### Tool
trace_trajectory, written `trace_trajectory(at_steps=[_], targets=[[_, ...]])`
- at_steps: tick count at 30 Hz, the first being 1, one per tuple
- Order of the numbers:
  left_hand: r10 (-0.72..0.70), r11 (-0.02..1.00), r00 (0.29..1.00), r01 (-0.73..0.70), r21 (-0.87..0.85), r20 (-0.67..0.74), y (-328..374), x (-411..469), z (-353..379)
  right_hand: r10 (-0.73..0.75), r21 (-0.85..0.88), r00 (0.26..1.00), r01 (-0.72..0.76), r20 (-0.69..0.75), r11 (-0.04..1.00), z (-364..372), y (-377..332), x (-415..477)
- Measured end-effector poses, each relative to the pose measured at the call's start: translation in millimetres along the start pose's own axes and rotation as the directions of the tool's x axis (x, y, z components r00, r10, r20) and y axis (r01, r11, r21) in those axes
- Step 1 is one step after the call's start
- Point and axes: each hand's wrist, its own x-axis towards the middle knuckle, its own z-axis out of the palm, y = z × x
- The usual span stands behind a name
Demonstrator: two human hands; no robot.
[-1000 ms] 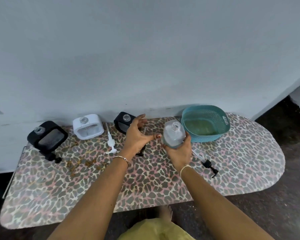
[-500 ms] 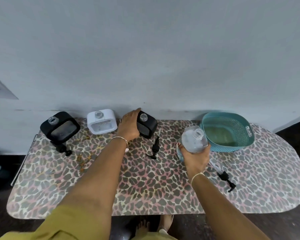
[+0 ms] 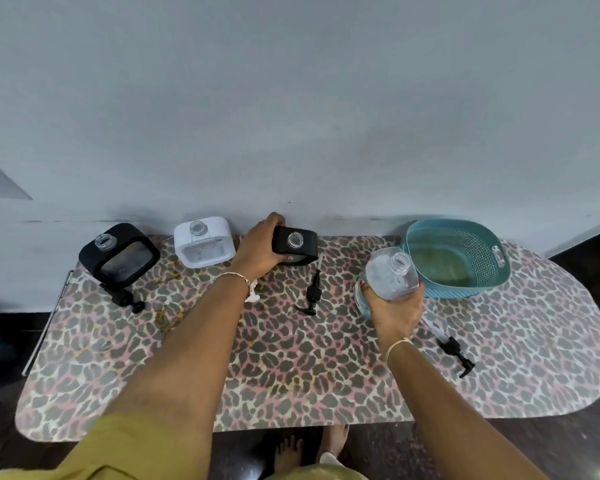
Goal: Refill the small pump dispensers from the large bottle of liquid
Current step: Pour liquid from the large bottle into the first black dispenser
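Left fingers [image 3: 274, 221] around black dispenser [image 3: 294, 244]

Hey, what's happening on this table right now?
A person is handling soap dispensers on a leopard-print table. The left hand grips a black dispenser by the wall; the right hand holds a clear bottle, uncapped. All the dispensers are open, and pump heads lie loose on the table.

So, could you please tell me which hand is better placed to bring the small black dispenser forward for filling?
Left. The left hand already grips the small black dispenser by the wall, while the right hand is occupied holding the clear bottle.
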Motion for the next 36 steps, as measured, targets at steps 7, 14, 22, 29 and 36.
trace_trajectory(at_steps=[7,14,22,29,36], targets=[[-0.22,0.873,0.971,0.153,-0.462,-0.094,9,-39,4,-0.026,-0.028,1.0,0.027,0.008,0.999,-6,-3,3],[-0.281,0.802,0.959,0.211,-0.559,-0.042,11,-77,1,-0.111,-0.022,0.992,0.112,0.061,0.993,-11,-6,-2],[-0.229,0.778,0.973,0.166,-0.605,-0.027,6,-100,8,-0.292,-0.07,0.945,0.305,0.148,0.95,-2,-5,-18],[-0.162,0.717,0.986,0.139,-0.683,0.03,-11,-122,27,-0.461,-0.173,0.855,0.504,0.239,0.846,-4,1,-25],[-0.127,0.668,0.992,0.08,-0.74,-0.008,-27,-139,51,-0.571,-0.265,0.692,0.709,0.441,0.654,-21,9,-23]])
